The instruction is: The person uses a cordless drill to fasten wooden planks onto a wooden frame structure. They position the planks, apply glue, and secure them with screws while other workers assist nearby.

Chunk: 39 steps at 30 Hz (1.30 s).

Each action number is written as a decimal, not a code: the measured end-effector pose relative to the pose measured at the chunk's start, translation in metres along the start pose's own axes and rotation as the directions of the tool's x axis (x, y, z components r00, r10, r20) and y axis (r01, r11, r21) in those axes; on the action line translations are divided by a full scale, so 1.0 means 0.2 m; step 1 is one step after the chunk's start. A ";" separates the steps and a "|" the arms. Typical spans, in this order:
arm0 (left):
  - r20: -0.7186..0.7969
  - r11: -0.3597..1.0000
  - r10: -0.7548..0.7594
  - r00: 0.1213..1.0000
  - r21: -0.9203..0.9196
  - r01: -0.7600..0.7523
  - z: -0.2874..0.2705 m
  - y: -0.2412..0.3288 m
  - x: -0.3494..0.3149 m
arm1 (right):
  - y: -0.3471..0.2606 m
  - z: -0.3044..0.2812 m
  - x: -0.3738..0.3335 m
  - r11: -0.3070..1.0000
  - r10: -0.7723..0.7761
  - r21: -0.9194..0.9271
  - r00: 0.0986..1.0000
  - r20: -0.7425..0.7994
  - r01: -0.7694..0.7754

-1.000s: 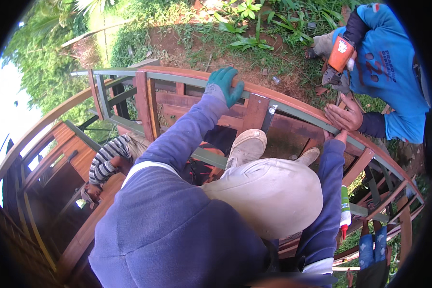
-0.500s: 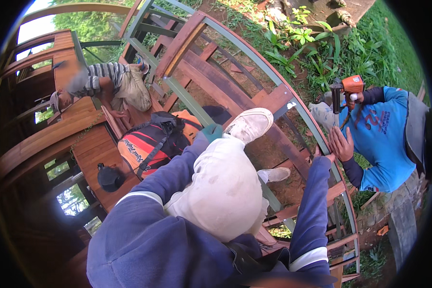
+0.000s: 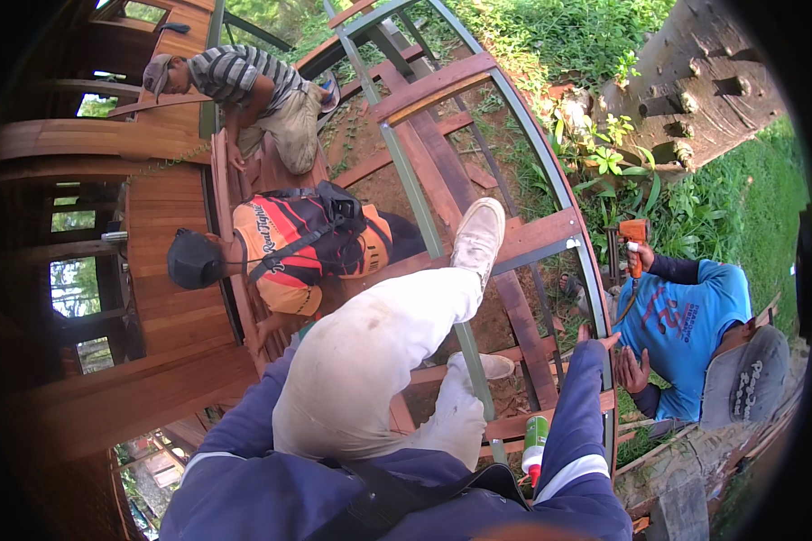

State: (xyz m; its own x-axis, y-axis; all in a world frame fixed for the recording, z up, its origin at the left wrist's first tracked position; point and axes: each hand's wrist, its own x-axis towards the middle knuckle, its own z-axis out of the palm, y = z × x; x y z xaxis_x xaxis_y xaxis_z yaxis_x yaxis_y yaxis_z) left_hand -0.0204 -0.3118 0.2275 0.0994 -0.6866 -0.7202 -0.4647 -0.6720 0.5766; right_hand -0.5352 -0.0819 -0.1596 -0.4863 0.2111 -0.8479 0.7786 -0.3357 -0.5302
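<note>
My right hand (image 3: pixel 598 340) grips the curved green metal rail (image 3: pixel 566 194) at the frame's outer edge, thumb and fingers on either side of it. A sliver of my left hand (image 3: pixel 306 330), in a green glove, shows beside my raised knee; its fingers are hidden. My leg in pale trousers (image 3: pixel 361 352) covers much of the middle, its shoe (image 3: pixel 478 236) over the straight green metal beam (image 3: pixel 412 191). Dark red wooden boards (image 3: pixel 438 162) cross between the rails. Close to my right forearm is a green and white bottle (image 3: pixel 534 442) with a red tip.
A person in orange and black (image 3: pixel 307 236) bends close on my left. Beyond, another in stripes (image 3: pixel 253 77) crouches by planks. At right, a person in blue (image 3: pixel 690 311) holds an orange nail gun (image 3: pixel 634 236), hose attached. A thick trunk (image 3: pixel 695 81) stands at far right.
My view has shifted. My left hand has left the straight green beam and moved back beside my knee. The bottle has come into view; my right hand remains at the curved rail.
</note>
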 end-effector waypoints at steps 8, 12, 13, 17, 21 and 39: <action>0.151 0.926 0.196 0.969 -0.355 -0.132 -0.09 0.41 -0.26 | 0.00 0.08 -0.30 0.838 0.145 -0.541 0.984 0.100 -0.068; 0.337 0.685 0.671 0.661 0.061 -0.726 0.03 0.73 -0.48 | 0.14 0.39 -0.60 0.040 -0.237 -0.638 0.627 0.742 0.769; 0.436 0.477 0.672 0.599 0.363 -0.800 0.07 0.80 -0.50 | 0.13 0.48 -0.66 -0.164 -0.262 -0.348 0.299 0.918 0.923; 0.548 0.428 0.601 0.582 0.394 -0.813 0.21 1.01 -0.38 | 0.25 0.89 -0.79 -0.498 0.009 -0.141 0.167 0.986 0.856; 0.617 0.493 0.556 0.556 0.293 -0.819 0.27 1.18 -0.17 | 0.36 0.91 -0.84 -0.584 0.071 -0.246 0.350 0.934 0.774; 0.777 0.674 0.281 0.564 0.259 -0.692 0.15 1.40 0.13 | 0.23 1.19 -1.12 -0.784 0.390 -0.330 0.830 0.398 0.527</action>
State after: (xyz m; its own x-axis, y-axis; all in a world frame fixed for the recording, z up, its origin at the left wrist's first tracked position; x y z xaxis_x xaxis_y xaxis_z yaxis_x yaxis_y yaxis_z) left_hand -0.1746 -0.5097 0.3586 -0.7575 -0.3606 -0.5442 -0.6099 0.0935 0.7870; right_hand -0.4841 -0.3636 0.0054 -0.2576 -0.3215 -0.9112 -0.7355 0.6768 -0.0309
